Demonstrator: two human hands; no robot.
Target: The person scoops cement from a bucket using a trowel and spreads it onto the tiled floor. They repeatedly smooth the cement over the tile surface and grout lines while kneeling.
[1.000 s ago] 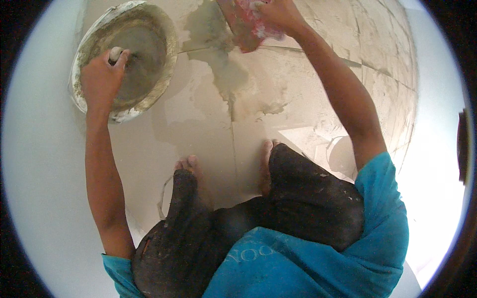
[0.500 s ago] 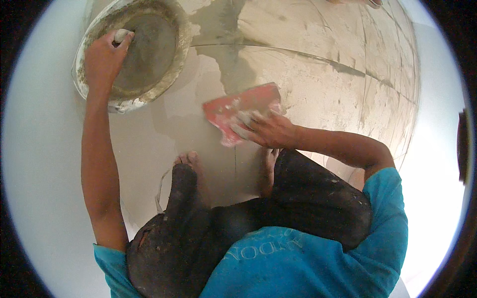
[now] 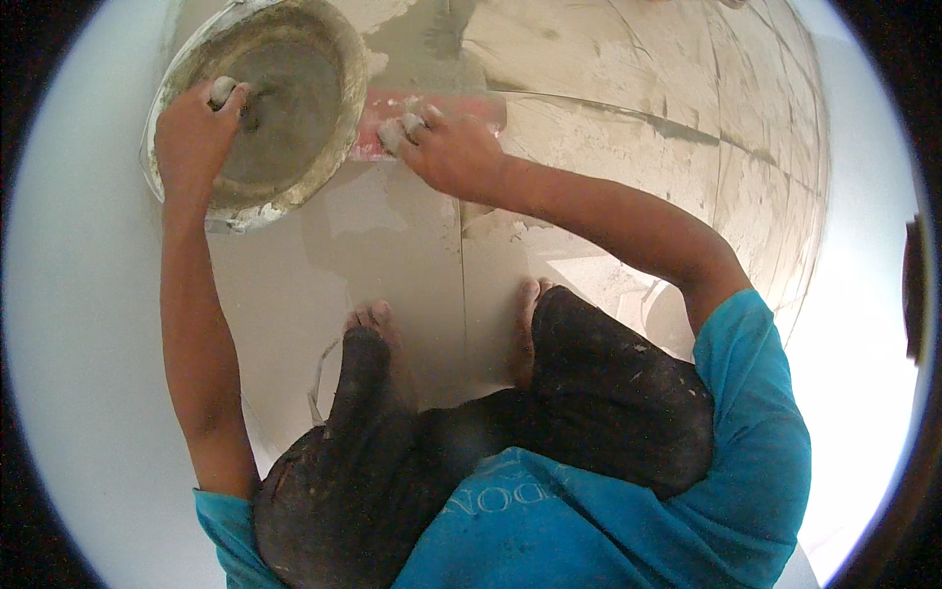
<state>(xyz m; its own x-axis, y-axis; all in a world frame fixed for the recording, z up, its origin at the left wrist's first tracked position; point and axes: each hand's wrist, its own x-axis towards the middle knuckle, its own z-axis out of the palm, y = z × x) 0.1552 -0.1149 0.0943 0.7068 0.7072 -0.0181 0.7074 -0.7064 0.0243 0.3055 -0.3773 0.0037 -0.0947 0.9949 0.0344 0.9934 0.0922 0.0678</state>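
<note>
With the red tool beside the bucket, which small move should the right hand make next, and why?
Perhaps the right hand should push the red tool away from the feet, over the grey smear: that smear lies on the tiles just beyond it.

I squint at the white glare pouring in well to the right of the right fingers (image 3: 392, 135), washing out detail there. The red float (image 3: 466, 104) beneath them looks blurred; nearer the body, soft shadow dims the floor tiles (image 3: 432, 358). Rightward, tile joints (image 3: 687, 131) bow inside a black rim.
</note>
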